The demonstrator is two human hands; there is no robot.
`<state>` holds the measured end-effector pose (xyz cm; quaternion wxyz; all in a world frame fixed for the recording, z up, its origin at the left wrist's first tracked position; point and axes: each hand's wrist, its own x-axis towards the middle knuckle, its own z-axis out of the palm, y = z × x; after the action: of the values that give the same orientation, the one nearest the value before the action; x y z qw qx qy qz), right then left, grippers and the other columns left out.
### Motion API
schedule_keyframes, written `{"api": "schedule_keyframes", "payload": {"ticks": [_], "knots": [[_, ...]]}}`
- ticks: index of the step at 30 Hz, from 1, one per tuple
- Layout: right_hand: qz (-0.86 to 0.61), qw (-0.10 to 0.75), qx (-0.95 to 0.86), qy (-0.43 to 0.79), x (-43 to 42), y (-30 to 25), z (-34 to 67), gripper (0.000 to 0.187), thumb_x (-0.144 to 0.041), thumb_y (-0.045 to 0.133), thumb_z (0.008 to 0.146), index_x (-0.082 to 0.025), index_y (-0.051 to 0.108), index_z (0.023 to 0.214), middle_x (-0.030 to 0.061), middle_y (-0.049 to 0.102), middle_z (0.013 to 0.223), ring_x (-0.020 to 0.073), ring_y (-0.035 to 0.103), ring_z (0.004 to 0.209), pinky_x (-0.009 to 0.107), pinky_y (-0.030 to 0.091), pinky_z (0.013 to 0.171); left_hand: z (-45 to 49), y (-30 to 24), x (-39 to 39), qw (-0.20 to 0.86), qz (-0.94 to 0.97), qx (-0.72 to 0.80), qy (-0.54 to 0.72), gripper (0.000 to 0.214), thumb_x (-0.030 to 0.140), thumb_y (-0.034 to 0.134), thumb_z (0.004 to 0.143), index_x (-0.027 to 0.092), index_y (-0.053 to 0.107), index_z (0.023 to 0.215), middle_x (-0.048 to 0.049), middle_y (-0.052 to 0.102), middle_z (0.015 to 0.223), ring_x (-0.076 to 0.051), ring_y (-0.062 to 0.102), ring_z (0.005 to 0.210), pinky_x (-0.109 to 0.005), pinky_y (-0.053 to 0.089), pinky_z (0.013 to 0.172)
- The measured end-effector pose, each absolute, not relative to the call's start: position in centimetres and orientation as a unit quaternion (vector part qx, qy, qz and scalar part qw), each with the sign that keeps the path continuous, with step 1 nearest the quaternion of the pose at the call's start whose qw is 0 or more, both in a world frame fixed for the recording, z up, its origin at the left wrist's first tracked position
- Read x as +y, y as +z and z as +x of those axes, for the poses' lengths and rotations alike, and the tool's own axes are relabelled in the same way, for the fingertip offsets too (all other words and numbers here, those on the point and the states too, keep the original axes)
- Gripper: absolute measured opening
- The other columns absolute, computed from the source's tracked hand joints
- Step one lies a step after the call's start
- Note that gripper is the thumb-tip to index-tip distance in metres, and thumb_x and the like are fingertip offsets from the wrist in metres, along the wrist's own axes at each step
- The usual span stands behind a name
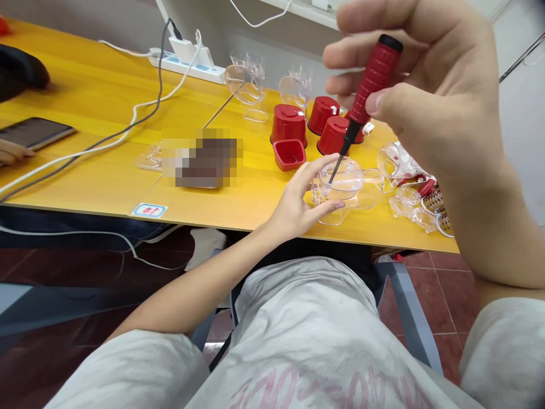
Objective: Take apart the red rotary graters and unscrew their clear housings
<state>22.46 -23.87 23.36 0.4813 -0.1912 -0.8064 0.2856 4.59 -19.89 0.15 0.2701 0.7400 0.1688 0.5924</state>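
Observation:
My right hand (430,85) grips a screwdriver (368,91) with a red ribbed handle and black end cap. Its dark shaft slants down to the left, and the tip meets or overlaps a clear plastic housing (366,196) on the table's front part; exact contact I cannot tell. Around the near left side of that housing, my left hand (298,201) is closed, fingers at its round opening and thumb below. Just behind the left hand sits a small red tray (289,154) with tiny dark pieces inside, perhaps screws.
Several red cup-shaped parts (288,122) stand behind. Farther back are clear housings (251,85) and a power strip (187,65) with cables. To the right lie clear parts and metal grater drums (434,200). Another person's hand (15,153) rests by a phone (36,133) at left.

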Motion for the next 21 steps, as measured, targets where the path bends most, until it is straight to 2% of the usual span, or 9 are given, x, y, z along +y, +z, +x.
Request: {"api": "schedule_keyframes", "payload": {"ticks": [2,4,5,8,10,12,15,17,21], "knots": [[-0.226,0.446,-0.837,0.221,-24.2,23.23,22.46,0.04,-0.024,0.08,0.094,-0.025,0.08,0.135,-0.0058,0.078,0.146,0.0178,0.079,0.132,0.033,0.073,0.115,4.63,0.15,-19.87,0.267,0.738,0.161,0.598,0.097,0.07,0.098,0.095,0.045,0.055,0.178,-0.0124,0.07,0.171,-0.044,0.074,0.151,-0.065,0.069,0.12],[-0.274,0.424,-0.855,0.115,-24.39,23.34,22.46,0.037,-0.041,0.085,0.103,-0.028,0.081,0.137,-0.0074,0.078,0.147,0.015,0.077,0.122,0.026,0.073,0.104,4.71,0.05,-19.81,0.268,0.735,0.161,0.601,0.097,0.071,0.097,0.095,0.046,0.055,0.179,-0.0121,0.069,0.172,-0.044,0.075,0.151,-0.066,0.068,0.121],[-0.289,0.421,-0.856,0.087,-24.4,23.44,22.48,0.037,-0.042,0.086,0.103,-0.028,0.082,0.137,-0.0084,0.079,0.146,0.0131,0.075,0.113,0.023,0.071,0.096,4.74,-0.01,-19.77,0.269,0.734,0.161,0.603,0.097,0.071,0.097,0.095,0.046,0.055,0.179,-0.0119,0.069,0.172,-0.044,0.075,0.15,-0.067,0.068,0.12],[-0.247,0.445,-0.843,0.176,-24.17,23.63,22.62,0.051,-0.018,0.085,0.09,-0.028,0.079,0.139,-0.0103,0.076,0.154,0.0098,0.075,0.101,0.022,0.068,0.087,4.74,-0.07,-19.76,0.269,0.733,0.16,0.604,0.097,0.072,0.097,0.095,0.046,0.055,0.179,-0.0118,0.07,0.173,-0.044,0.074,0.15,-0.066,0.068,0.12],[-0.225,0.456,-0.821,0.26,-24.03,23.49,22.69,0.061,-0.008,0.075,0.081,-0.028,0.076,0.138,-0.0087,0.073,0.155,0.0116,0.079,0.11,0.025,0.07,0.095,4.64,0.04,-19.84,0.266,0.738,0.16,0.6,0.097,0.07,0.098,0.096,0.045,0.055,0.179,-0.012,0.069,0.173,-0.044,0.074,0.15,-0.065,0.068,0.12],[-0.225,0.466,-0.817,0.255,-24.0,23.21,22.67,0.05,-0.011,0.071,0.083,-0.026,0.075,0.13,-0.0056,0.075,0.145,0.0137,0.079,0.116,0.027,0.07,0.104,4.52,0.22,-19.95,0.264,0.742,0.164,0.594,0.096,0.067,0.098,0.096,0.044,0.055,0.179,-0.0125,0.069,0.173,-0.044,0.074,0.151,-0.064,0.067,0.121],[-0.271,0.455,-0.84,0.123,-24.08,22.91,22.56,0.025,-0.032,0.081,0.099,-0.027,0.076,0.122,-0.0043,0.075,0.132,0.0114,0.071,0.102,0.024,0.07,0.096,4.43,0.41,-20.05,0.264,0.742,0.168,0.592,0.096,0.067,0.098,0.096,0.042,0.056,0.179,-0.0132,0.069,0.173,-0.044,0.073,0.152,-0.063,0.067,0.122],[-0.273,0.45,-0.845,0.094,-24.11,22.92,22.52,0.027,-0.039,0.086,0.1,-0.027,0.078,0.123,-0.0062,0.076,0.133,0.0096,0.066,0.097,0.021,0.069,0.089,4.47,0.4,-20.03,0.263,0.742,0.166,0.594,0.097,0.068,0.098,0.096,0.043,0.055,0.179,-0.013,0.069,0.173,-0.044,0.073,0.153,-0.064,0.066,0.124],[-0.184,0.465,-0.819,0.282,-24.27,22.97,22.56,0.053,-0.014,0.069,0.085,-0.026,0.072,0.136,-0.0056,0.078,0.14,0.0149,0.08,0.118,0.033,0.075,0.106,4.63,0.2,-19.87,0.261,0.739,0.161,0.6,0.096,0.069,0.098,0.096,0.044,0.055,0.178,-0.0118,0.07,0.172,-0.044,0.073,0.154,-0.067,0.062,0.129]]}}
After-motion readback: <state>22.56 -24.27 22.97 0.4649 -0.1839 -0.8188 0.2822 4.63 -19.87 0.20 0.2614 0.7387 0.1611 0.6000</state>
